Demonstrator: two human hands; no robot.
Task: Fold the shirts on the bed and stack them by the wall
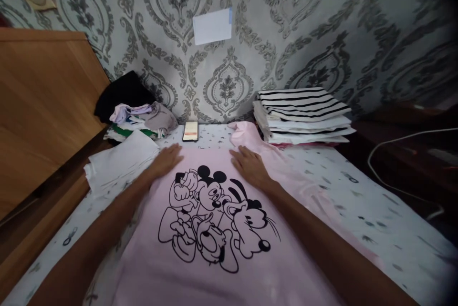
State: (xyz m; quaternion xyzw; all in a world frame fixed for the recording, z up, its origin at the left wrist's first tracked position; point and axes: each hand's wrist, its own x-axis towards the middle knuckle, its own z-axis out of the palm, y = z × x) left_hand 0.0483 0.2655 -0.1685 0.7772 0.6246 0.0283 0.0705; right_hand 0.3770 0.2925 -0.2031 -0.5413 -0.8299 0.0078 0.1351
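Observation:
A pink T-shirt (143, 268) with a black line print of cartoon characters lies spread on the bed in front of me. My left hand (169, 159) rests flat at its far left corner, fingers stretched out. On the far right part of the print side, my right hand (250, 165) presses down flat with its fingers extended. Some pink fabric (246, 133), apparently a sleeve, reaches out beyond my right hand toward the wall. White sheets or cloths (121, 158) lie just left of my left hand.
A neat stack of folded clothes (304, 106), striped on top, stands at the back right. Loose clothes (143, 115) are heaped at the back left beside a wooden panel (43, 106). A phone (191, 131) lies near the patterned wall (229, 82). A white cable (379, 146) hangs at right.

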